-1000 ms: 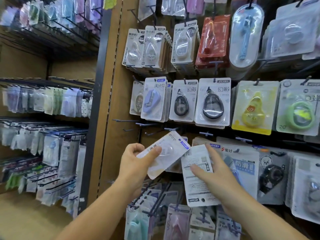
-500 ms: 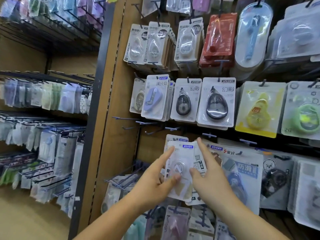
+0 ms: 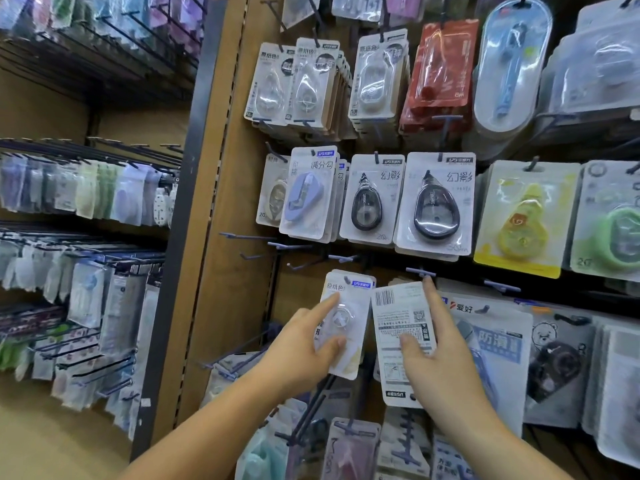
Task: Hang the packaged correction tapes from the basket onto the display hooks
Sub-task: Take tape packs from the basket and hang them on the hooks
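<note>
My left hand point(image 3: 304, 344) holds a clear-blister correction tape pack point(image 3: 349, 306) upright against the display, thumb on its front and index finger along its left edge. The pack's top sits at a hook on the brown board. My right hand point(image 3: 436, 355) grips a second pack point(image 3: 398, 317) with its printed back and barcode facing me, thumb on the card and index finger reaching up its right edge. Just above that fingertip is a grey hook end point(image 3: 420, 271). The basket is out of view.
Rows of hung correction tape packs point(image 3: 434, 206) fill the board above, right and below. Bare hooks point(image 3: 294, 247) stick out just above my left hand. A dark upright post point(image 3: 180, 244) divides this board from racks of other packets point(image 3: 86, 188) on the left.
Both hands rose toward the hooks. The left pack went from tilted to upright against the board. The two packs, overlapping half a second ago, are now side by side.
</note>
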Demonstrator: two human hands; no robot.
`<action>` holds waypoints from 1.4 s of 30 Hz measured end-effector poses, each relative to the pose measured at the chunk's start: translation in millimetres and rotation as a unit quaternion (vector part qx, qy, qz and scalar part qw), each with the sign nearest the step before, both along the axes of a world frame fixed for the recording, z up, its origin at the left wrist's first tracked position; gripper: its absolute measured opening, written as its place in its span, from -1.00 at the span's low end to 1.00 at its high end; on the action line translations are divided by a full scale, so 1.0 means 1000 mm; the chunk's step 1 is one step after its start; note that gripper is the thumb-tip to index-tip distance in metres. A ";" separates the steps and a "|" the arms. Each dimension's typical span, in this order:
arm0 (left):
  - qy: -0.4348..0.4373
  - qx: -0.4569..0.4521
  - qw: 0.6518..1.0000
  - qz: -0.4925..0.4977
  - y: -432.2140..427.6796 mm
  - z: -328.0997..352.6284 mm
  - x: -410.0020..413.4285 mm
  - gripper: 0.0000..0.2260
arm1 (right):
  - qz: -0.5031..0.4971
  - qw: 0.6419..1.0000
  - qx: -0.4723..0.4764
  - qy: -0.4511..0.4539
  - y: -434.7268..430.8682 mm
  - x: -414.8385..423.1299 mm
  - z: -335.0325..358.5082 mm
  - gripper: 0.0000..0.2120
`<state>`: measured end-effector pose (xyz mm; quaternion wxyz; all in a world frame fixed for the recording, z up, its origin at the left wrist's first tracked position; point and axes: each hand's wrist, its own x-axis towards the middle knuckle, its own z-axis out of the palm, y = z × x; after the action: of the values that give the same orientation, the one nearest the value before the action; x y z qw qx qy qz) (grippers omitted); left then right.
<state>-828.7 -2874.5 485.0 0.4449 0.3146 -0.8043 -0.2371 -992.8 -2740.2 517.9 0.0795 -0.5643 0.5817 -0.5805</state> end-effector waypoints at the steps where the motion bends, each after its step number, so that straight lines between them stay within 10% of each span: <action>1: -0.003 0.000 1.000 0.004 -0.002 0.001 -0.003 -0.40 | 0.007 1.000 0.010 0.007 0.003 -0.001 0.000 -0.21; 6: -0.041 -0.024 0.996 0.078 -0.001 0.003 -0.013 -0.40 | 0.029 0.999 0.000 -0.031 0.009 0.003 0.004 -0.19; 10: 0.101 -0.136 0.986 0.000 0.040 -0.016 -0.011 -0.54 | 0.037 0.998 -0.020 -0.056 0.009 0.005 0.003 -0.17; 13: -0.019 -0.078 0.992 -0.099 0.069 -0.031 -0.009 -0.16 | 0.045 0.996 0.000 -0.083 0.009 0.015 0.003 -0.22; 16: -0.015 -0.155 0.986 -0.051 0.069 -0.032 -0.002 -0.36 | 0.098 0.976 0.040 -0.193 0.009 0.021 0.007 -0.42; 19: 0.157 -0.010 0.982 -0.103 0.080 -0.012 0.013 -0.81 | 0.064 0.981 0.059 -0.174 0.016 0.016 0.014 -0.72; 26: 0.262 0.214 0.927 -0.165 0.097 0.002 0.034 -0.76 | 0.061 0.983 0.098 -0.141 0.034 0.004 0.013 -0.72; 37: 0.201 0.136 0.970 0.002 0.088 -0.007 0.035 -0.51 | 0.033 0.997 0.043 -0.060 0.032 0.010 0.022 -0.69; 42: 0.259 0.254 0.930 -0.057 0.080 -0.007 0.029 -0.47 | 0.004 0.987 -0.005 -0.163 0.014 0.025 0.014 -0.69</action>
<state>-800.1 -2794.8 478.0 0.5285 0.2989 -0.5908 -0.5313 -968.1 -2726.0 532.2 0.1727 -0.4649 0.5558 -0.6672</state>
